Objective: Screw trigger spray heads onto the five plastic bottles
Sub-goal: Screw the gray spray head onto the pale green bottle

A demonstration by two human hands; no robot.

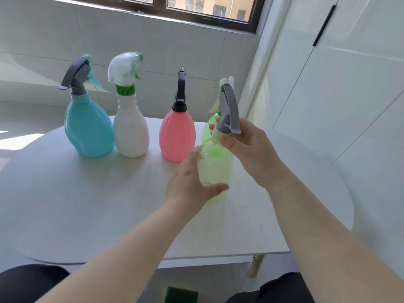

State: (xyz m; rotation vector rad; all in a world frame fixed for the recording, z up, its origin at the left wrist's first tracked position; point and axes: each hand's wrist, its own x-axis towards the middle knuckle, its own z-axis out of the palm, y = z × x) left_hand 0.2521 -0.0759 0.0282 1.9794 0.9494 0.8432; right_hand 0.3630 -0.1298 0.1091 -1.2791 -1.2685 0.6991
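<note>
Toward the desk's (87,204) right edge, left hand (188,182) grips a see-through pale-green bottle (213,169) — right hand (247,147) pinches its grey spray head (228,108).

A: What is everything standing on?
B: A pale surface (87,204) with rounded ends. One light wooden leg (256,265) shows under its near edge.
A: And behind it?
B: A wall of large pale tiles (153,40), sunlit in patches, below a dark-framed window (164,2). A tan building (218,5) shows through the glass.
A: To the right?
B: Tall white cabinet doors (360,95). One has a slim black handle (323,25), upright, near the top of the view.
A: Anything low down?
B: A green sponge (181,294) at the bottom edge, nearer than the surface. What it rests on I cannot tell.
</note>
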